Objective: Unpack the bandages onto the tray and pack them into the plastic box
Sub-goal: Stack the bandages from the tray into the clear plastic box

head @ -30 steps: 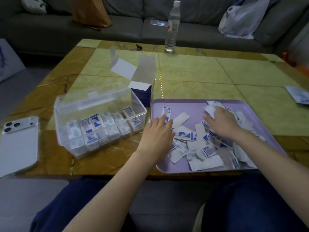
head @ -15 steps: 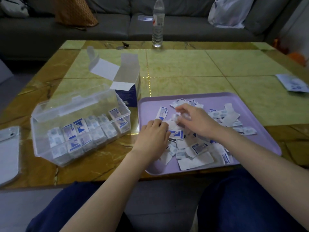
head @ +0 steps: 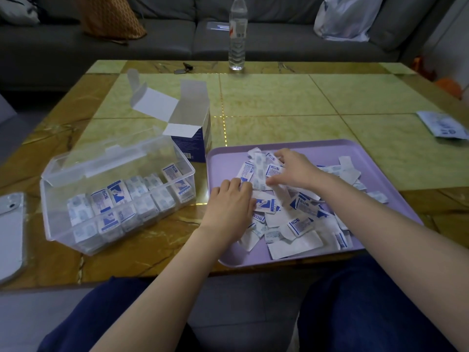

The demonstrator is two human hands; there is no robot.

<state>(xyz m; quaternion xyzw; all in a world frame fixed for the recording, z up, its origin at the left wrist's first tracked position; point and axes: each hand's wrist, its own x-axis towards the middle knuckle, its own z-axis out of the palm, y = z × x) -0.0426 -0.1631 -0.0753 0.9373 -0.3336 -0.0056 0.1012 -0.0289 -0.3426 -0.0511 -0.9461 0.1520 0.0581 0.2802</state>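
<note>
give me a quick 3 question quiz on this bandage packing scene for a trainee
1. Fill in: the right hand pinches a few bandages above the ____ tray.
2. True or false: the lid of the plastic box is shut.
3. Where does the water bottle stand? A) on the tray B) at the far edge of the table C) on the sofa

Key: 1 purple; 2 false, the lid stands open; 3 B.
</note>
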